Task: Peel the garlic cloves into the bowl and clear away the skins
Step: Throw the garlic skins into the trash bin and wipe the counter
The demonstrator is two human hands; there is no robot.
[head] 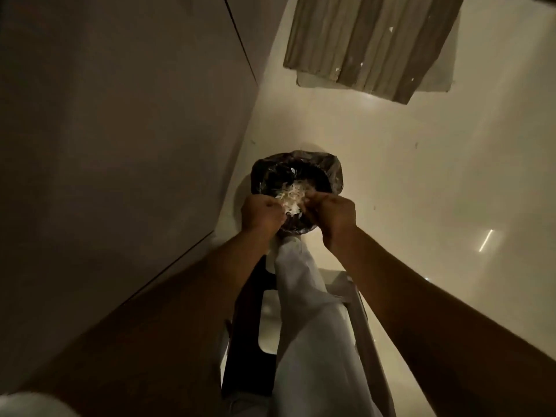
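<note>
Looking straight down, a small round bin w/ a black liner is seen at centre frame on a pale glossy floor. A pale clump of garlic skins is held over the bin's mouth, near its 6 o'clock edge, betw. both hands. Left hand, approx. 7 o'clock of the bin, is clenched w/ fingers curled on the skins. Right hand, approx. 5 o'clock, is likewise curled, pinching the same clump. Whether skins already lie inside the liner can't be told. A pale trouser leg is seen at 6 o'clock, striped fabric at 1 o'clock, and a dim wall at 9 o'clock.
</note>
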